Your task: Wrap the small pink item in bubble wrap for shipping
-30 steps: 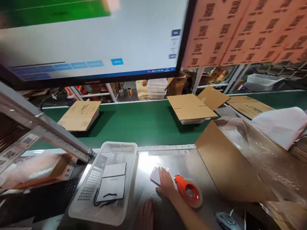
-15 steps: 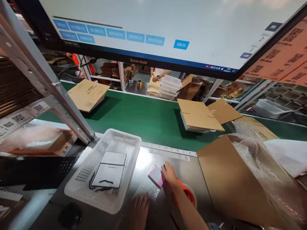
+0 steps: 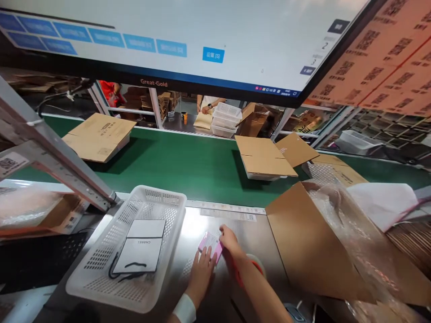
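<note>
- In the head view, the pink box lay tilted askew on the metal bench, between the two hands.
- The left hand came at it from seven o'clock, its fingers a little apart and laid over the box's near edge; a pale cuff circled that wrist.
- The right hand was at the box's three o'clock side, fingers bent; I could not tell whether they gripped it.
- Bubble wrap showed at eight o'clock from the box, partly hidden by the left hand.
- At four o'clock sat the red tape dispenser, partly behind the right forearm, and farther out the mouse.
- At nine o'clock stood the white basket, holding a white bag with black handles and "CHANEL" upside down on it.
- At three o'clock was an open carton with clear film in it.
- At twelve, past the bench, ran the green belt, bearing cardboard-topped bins at ten and one o'clock.
- Beyond the belt, near twelve, a co-worker's hand was beside stacked baskets, beneath the screen.
</note>
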Demonstrator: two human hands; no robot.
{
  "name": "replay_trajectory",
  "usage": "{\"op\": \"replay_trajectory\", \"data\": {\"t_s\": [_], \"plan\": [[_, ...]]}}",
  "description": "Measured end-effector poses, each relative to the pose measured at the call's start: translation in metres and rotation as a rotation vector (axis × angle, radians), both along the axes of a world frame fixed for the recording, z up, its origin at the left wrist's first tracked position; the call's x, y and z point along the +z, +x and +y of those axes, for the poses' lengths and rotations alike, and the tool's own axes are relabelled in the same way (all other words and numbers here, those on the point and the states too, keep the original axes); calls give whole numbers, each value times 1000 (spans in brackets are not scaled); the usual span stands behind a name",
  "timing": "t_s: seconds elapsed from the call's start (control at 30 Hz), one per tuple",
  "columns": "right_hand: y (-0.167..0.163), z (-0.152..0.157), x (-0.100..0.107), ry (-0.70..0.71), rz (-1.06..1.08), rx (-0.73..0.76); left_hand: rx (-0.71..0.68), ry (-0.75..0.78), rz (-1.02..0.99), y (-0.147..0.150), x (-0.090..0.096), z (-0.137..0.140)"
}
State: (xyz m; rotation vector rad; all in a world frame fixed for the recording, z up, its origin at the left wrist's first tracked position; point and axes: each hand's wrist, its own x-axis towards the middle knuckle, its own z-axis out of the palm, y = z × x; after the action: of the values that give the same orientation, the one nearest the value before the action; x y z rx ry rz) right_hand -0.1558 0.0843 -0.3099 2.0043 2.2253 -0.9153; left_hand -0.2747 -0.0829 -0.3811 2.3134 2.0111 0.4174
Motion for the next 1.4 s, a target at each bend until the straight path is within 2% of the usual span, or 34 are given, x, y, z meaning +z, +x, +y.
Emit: {"op": "replay_trajectory", "data": {"t_s": [0.17, 0.33, 0.53, 0.63, 0.73, 0.8, 0.97, 1.23, 1.4], "plan": [[8, -10, 5, -38, 75, 110, 16, -32, 13, 0, 7, -8], [10, -41, 14, 18, 41, 223, 2, -63, -7, -1, 12, -8], [7, -68, 19, 80, 20, 230, 20, -87, -102, 1, 4, -12], [5, -63, 19, 76, 17, 178, 163, -77, -166, 7, 3, -10], [0, -51, 20, 59, -19, 115, 388, -39, -304, 17, 10, 4], [-3, -43, 21, 51, -58, 83, 458, -39, -379, 22, 17, 16], [-4, -29, 22, 32, -150, 46, 482, -51, -433, 23, 21, 30], [7, -16, 16, 19, -86, 86, 442, 49, -491, 9, 6, -12], [9, -21, 17, 12, -36, 99, 486, 36, -551, 10, -1, -17]]}}
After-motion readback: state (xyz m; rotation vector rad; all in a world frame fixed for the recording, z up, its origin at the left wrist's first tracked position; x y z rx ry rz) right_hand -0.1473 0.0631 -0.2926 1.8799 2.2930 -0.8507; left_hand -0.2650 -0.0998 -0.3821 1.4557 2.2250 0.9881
